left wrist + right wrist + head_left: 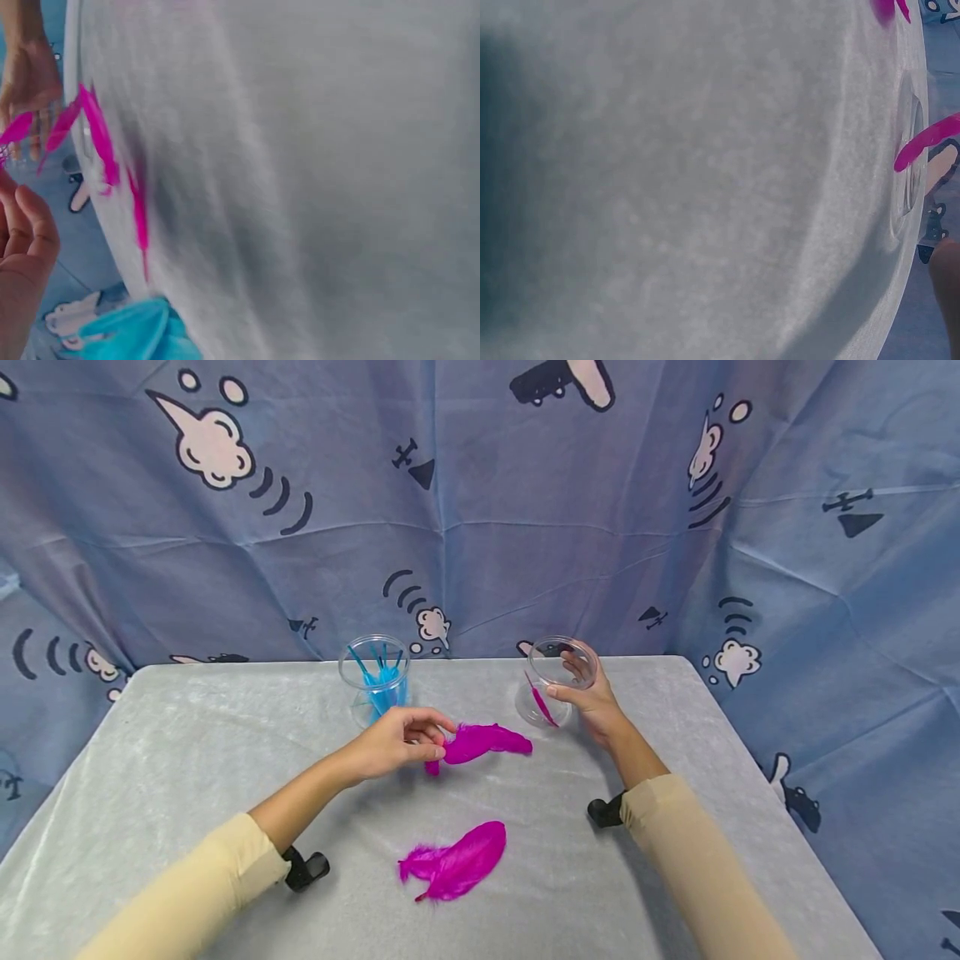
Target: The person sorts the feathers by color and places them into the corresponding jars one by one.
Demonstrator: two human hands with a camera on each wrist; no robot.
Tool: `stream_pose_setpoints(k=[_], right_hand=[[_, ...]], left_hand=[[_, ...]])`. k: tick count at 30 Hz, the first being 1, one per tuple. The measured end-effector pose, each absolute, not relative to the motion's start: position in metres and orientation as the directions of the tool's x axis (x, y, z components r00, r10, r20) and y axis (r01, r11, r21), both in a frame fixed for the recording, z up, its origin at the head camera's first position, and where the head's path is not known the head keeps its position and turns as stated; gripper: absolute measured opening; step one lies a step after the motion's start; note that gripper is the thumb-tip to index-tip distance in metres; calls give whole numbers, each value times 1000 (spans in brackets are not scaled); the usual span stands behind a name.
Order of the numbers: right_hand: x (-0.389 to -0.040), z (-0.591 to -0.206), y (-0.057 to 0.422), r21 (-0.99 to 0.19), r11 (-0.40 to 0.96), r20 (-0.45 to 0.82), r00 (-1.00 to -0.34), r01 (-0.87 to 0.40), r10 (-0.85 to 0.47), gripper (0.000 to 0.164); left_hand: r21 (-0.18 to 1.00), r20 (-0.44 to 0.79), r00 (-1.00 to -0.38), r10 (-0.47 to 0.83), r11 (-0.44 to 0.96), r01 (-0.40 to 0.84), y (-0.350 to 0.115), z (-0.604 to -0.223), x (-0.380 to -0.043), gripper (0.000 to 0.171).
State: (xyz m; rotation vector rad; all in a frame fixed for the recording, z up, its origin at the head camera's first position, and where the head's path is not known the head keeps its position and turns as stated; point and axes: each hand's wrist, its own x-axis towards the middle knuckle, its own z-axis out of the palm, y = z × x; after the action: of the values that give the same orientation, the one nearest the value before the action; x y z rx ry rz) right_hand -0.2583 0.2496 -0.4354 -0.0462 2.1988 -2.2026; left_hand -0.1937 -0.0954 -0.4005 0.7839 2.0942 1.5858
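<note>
My left hand (401, 743) pinches a magenta feather (16, 129) by its fluffy end. Other magenta feathers (487, 742) lie on the table by those fingertips, partly overlapped by them in the head view. My right hand (588, 693) grips a clear plastic cup (534, 647) at its right side, thumb toward me and fingers behind. Inside that cup one magenta feather (542, 703) leans upright; the right wrist view shows its lower end (922, 142) near the cup's base. Only a small part of the right hand (946, 277) enters its own wrist view.
Left of the hands stands a second clear cup (347, 668) with several blue feathers (384, 685). More magenta feathers (461, 860) lie nearer me on the grey-white table cloth (360, 893). A patterned blue curtain (495, 577) hangs right behind the table's far edge.
</note>
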Motion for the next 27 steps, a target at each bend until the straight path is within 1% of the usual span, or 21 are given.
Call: stream_pose_setpoints(k=[6,14,21,27], right_hand=[[-259,-437,251,-1000,-2,6,-999,-6,-44,89],[-259,-438,250,-1000,-12,14,-999,-14,-50,90],[-259,-437,249,-1000,-13,10,-999,-10,-42,89],[-260,-437,249,-1000,-2,-1,-1000,1,-31,89]], left_hand=[[975,-2,-807,591,181,130,-76,-390,-200,33],[991,-16,-844,536,119,57,-57,-381,-212,34],[996,-1,-872,489,78,42,-42,-369,-225,32],[997,21,-893,450,61,54,-27,-359,-234,30]])
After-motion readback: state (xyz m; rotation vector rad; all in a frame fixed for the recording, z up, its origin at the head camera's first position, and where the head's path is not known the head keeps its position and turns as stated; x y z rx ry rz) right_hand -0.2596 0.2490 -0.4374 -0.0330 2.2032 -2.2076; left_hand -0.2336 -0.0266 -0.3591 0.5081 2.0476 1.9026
